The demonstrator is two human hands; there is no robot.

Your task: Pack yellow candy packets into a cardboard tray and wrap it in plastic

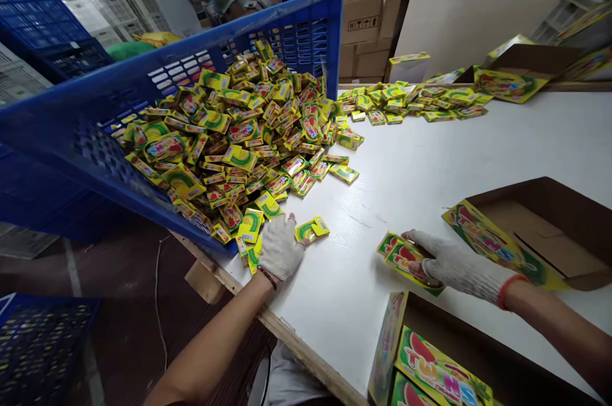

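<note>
My left hand (pixel 280 246), in a white knit glove, reaches down to the near edge of a heap of small yellow-green candy packs (pixel 243 132). Its fingers are stretched out over packs on the table, beside a loose pack (pixel 312 231) near the thumb. My right hand (pixel 442 262), gloved with bare fingertips, is closed around a few candy packs (pixel 404 259) lined up side by side with watermelon pictures. Below it stands an open display box (pixel 389 336) printed in the same colours, with larger printed faces inside.
The heap spills from a tilted blue crate (pixel 167 52) onto the white table (pixel 344 285). An open carton (pixel 507 246) lies at the right. More packs (pixel 415 100) line the back edge, near another open box (pixel 511 84). Stacked brown cartons (pixel 366 4) stand behind.
</note>
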